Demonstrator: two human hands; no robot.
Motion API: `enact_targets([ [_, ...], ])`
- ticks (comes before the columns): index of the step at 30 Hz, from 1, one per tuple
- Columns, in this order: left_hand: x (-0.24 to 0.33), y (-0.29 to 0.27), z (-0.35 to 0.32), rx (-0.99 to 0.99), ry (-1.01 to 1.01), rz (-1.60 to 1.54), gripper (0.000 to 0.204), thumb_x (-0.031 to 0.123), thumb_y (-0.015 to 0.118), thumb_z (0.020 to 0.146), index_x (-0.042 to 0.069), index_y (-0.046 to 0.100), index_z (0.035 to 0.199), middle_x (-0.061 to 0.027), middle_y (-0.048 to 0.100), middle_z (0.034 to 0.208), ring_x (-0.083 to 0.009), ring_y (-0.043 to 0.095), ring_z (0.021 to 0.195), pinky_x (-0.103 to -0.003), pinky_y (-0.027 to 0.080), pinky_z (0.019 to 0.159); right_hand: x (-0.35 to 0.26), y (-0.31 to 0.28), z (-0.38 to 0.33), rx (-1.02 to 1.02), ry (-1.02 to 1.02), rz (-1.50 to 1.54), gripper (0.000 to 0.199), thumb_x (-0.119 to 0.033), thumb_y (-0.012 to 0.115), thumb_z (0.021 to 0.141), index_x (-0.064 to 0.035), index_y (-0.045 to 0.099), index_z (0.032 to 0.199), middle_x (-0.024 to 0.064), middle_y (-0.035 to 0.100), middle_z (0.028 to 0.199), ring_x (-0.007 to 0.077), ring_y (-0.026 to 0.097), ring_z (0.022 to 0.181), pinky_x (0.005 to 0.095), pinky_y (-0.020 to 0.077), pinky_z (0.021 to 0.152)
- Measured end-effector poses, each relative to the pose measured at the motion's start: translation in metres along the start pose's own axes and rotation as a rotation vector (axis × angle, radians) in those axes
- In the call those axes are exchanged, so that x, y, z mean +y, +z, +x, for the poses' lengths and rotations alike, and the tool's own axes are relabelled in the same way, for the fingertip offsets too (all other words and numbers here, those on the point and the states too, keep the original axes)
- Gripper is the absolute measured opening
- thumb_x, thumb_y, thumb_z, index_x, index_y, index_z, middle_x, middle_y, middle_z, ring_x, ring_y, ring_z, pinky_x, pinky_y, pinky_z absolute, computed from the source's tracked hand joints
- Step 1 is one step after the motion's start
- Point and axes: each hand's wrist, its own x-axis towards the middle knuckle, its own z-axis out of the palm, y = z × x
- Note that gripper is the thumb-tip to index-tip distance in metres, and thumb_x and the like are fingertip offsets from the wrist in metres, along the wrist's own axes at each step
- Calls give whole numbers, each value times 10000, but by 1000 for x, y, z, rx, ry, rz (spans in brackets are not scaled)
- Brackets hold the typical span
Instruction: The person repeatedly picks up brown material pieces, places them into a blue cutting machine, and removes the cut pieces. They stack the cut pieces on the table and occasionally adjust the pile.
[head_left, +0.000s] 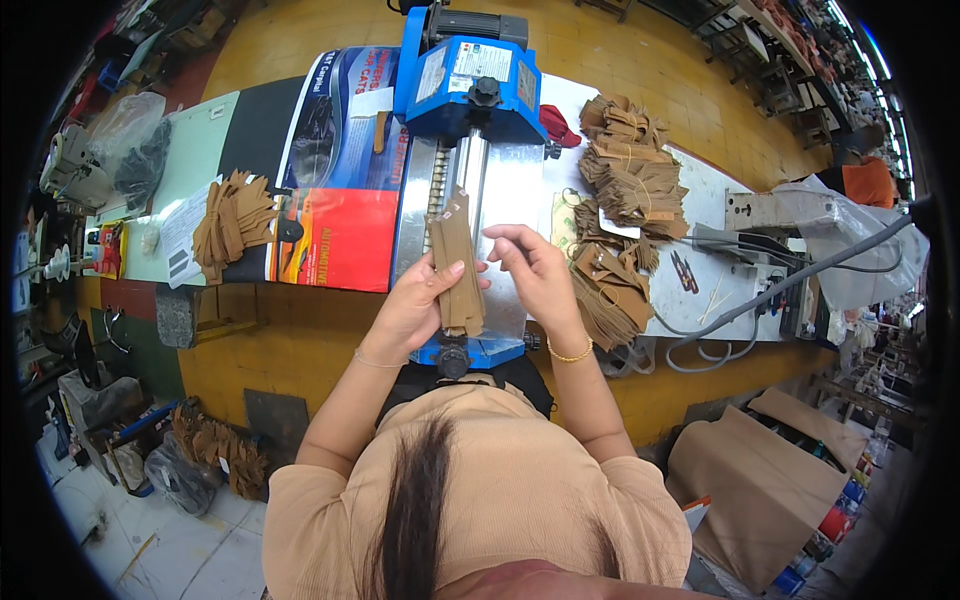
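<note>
My left hand (413,301) is closed round a small stack of long brown strips (456,250), its thumb lying across them. The strips look like leather or fabric and fan slightly at the far end. Just right of the stack, my right hand (537,277) has its fingers loosely bent and apart, with nothing visible in them. Both hands are over the metal bed of a blue machine (474,92). A shiny roller (470,160) runs along the bed toward me, partly hidden under the strips. At the near end is a black knob (454,359).
Several bundles of brown strips (630,180) lie on the right worktable, near red-handled snips (685,272). A grey cable (790,285) curves across that side. Left, another pile of strips (232,228) rests beside a printed red and blue sheet (345,235). A brown-covered box (755,490) stands lower right.
</note>
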Motion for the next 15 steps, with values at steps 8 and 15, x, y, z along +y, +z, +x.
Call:
enact_targets([
  [8, 1, 11, 1, -73, 46, -39, 378, 153, 594, 943, 3, 458, 1262, -121, 584, 1185, -208, 612, 1047, -358, 516, 911, -1, -12, -2, -160, 133, 303, 251, -122, 519, 989, -44, 434, 1212, 38, 585, 759, 76, 560, 676, 193, 441, 609],
  [15, -9, 13, 5, -78, -26, 7, 364, 137, 608, 930, 12, 470, 1243, -100, 595, 1152, -204, 632, 1016, -363, 526, 917, -2, -22, -7, -185, 85, 53, 237, -77, 521, 975, -41, 434, 1193, 28, 586, 722, 63, 540, 629, 203, 421, 575],
])
